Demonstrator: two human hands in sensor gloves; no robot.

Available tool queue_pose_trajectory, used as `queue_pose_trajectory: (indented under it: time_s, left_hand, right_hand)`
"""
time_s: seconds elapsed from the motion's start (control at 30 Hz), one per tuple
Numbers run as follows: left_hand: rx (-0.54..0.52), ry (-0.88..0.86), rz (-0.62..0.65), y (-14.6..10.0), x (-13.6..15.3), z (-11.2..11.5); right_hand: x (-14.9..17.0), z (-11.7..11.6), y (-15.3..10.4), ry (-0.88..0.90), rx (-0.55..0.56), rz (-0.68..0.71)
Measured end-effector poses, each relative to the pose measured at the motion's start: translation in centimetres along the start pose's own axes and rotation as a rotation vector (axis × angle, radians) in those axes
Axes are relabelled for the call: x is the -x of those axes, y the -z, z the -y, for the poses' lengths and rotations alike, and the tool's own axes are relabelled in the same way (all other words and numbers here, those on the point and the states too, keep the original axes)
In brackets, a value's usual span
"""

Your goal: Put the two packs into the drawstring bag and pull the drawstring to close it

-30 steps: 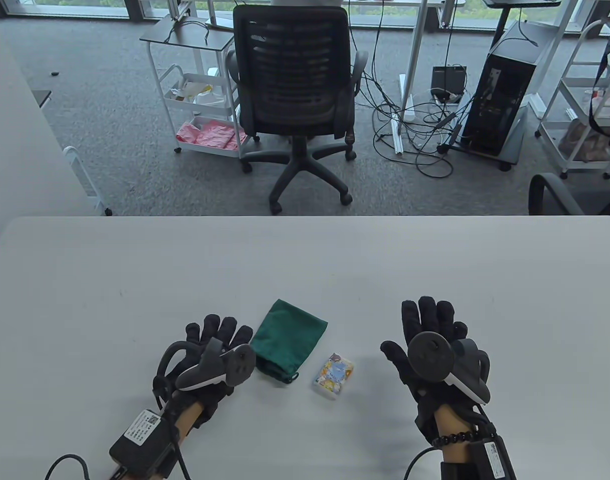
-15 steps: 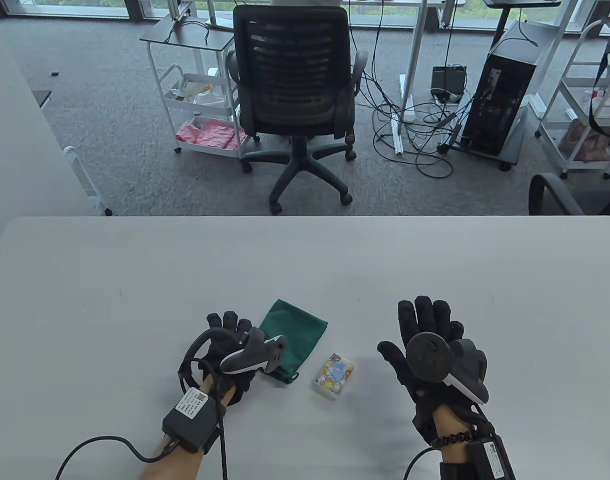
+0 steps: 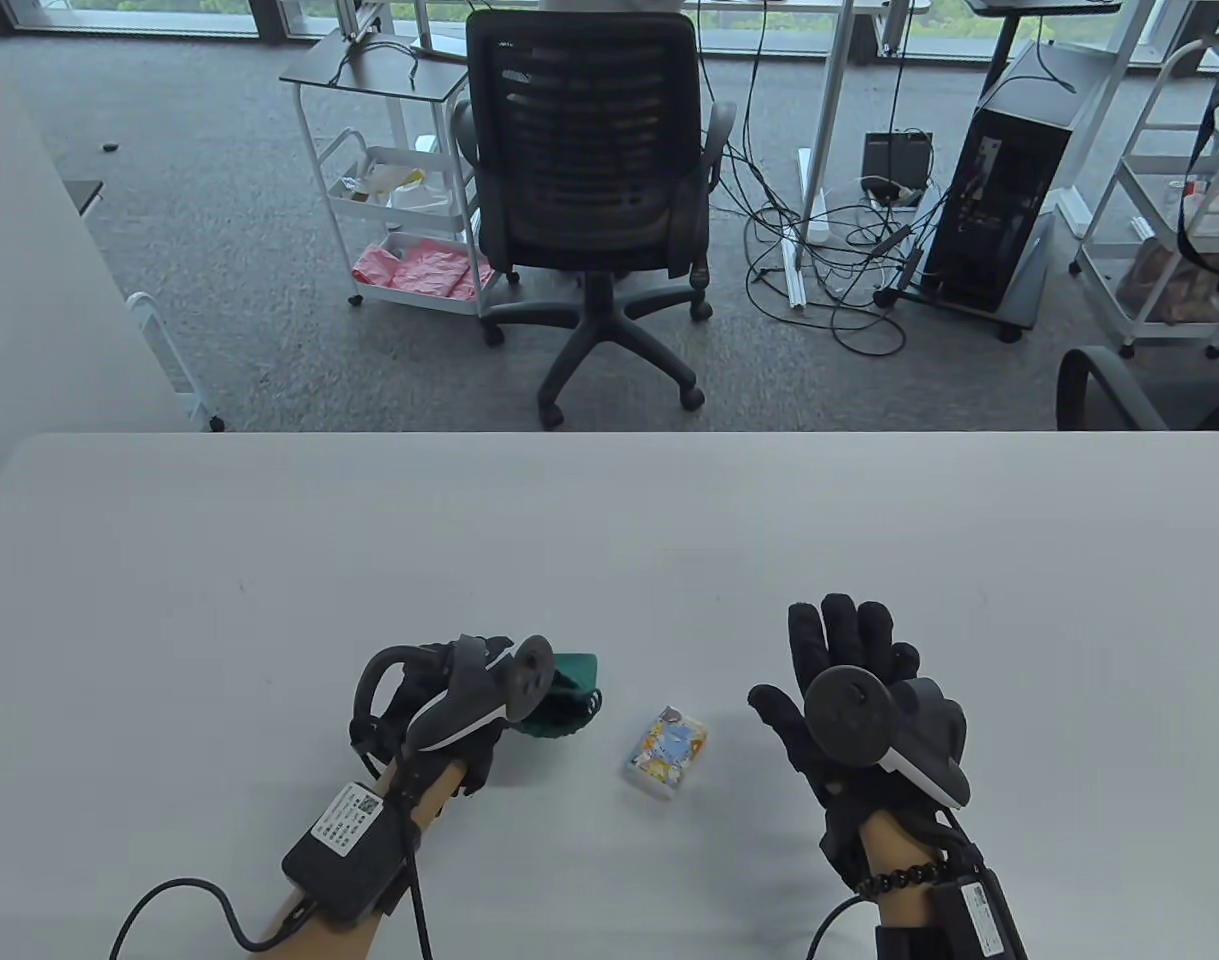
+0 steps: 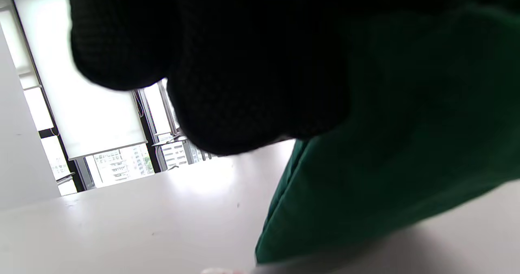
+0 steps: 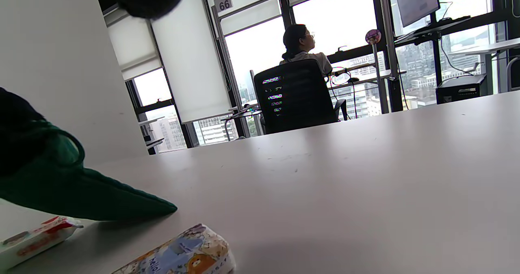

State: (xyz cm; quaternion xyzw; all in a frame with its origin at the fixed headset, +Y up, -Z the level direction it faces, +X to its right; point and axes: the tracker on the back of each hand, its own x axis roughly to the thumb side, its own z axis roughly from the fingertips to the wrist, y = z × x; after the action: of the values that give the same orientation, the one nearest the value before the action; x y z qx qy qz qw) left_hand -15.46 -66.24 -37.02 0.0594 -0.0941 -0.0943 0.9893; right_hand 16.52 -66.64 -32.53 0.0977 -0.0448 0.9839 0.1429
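Under our left hand (image 3: 439, 700) we have the drawstring bag (image 3: 566, 692), soft dark-green cloth bunched and lifted at the mouth end, its far corner touching the white table (image 3: 609, 520). Our fingers curl round the fabric, though the wrist view is too dark to show exactly how. Just right of that grip lies a small rectangular pack (image 3: 666, 753) in glossy cartoon-printed wrap. A second pack (image 5: 34, 237), white and red, lies beside the bag. Well right, our right hand (image 3: 854, 690) rests palm down, fingers straight, holding nothing.
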Motion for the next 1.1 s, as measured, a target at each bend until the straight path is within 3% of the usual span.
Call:
queue_pose_trajectory:
  time_s: [0.2, 0.33, 0.63, 0.87, 1.1]
  left_hand:
    - [-0.047, -0.181, -0.043, -1.9, 1.3, -2.6]
    - [0.0, -0.268, -0.026, -2.5, 1.7, -3.2]
    - [0.298, -0.692, 0.014, -3.2, 3.9, -2.5]
    - [0.32, -0.733, 0.014, -3.3, 4.8, -1.4]
    - [0.292, -0.756, 0.024, -3.3, 4.7, -1.0]
  right_hand:
    - [-1.2, -1.3, 0.4, 0.004, -0.054, 0.03]
    - [-2.2, -2.8, 0.8, 0.021, -0.119, 0.061]
    - [-5.0, -7.6, 2.5, -0.006, -0.339, 0.171]
    - [-6.1, -10.2, 3.5, -0.174, -0.457, 0.257]
    - [-7.0, -11.1, 5.1, -0.369, -0.521, 0.319]
